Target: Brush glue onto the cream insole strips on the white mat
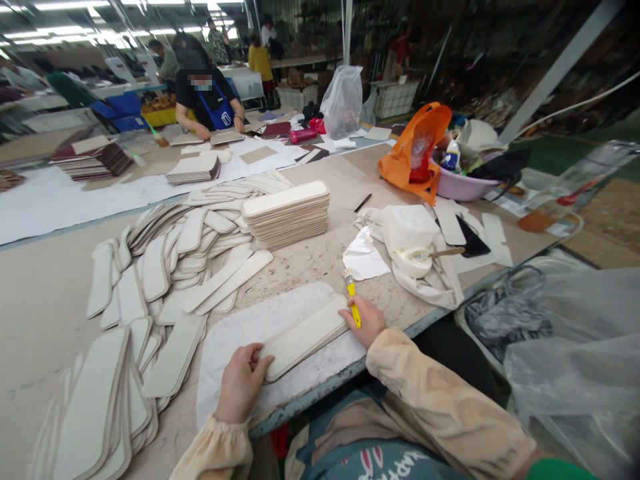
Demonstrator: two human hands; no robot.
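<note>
The workshop holds a long table (45,307) under strip lighting; a person in a blue apron (207,100) works at its far end. Loose cream strips (165,280) fan across the table beside a squared stack (287,213). A lilac basin (463,187) contains mixed clutter. The left hand (240,383) presses flat on a strip (305,337) lying at the near edge; the right hand (367,320) steadies its other end, closed round a yellow brush (353,300).
</note>
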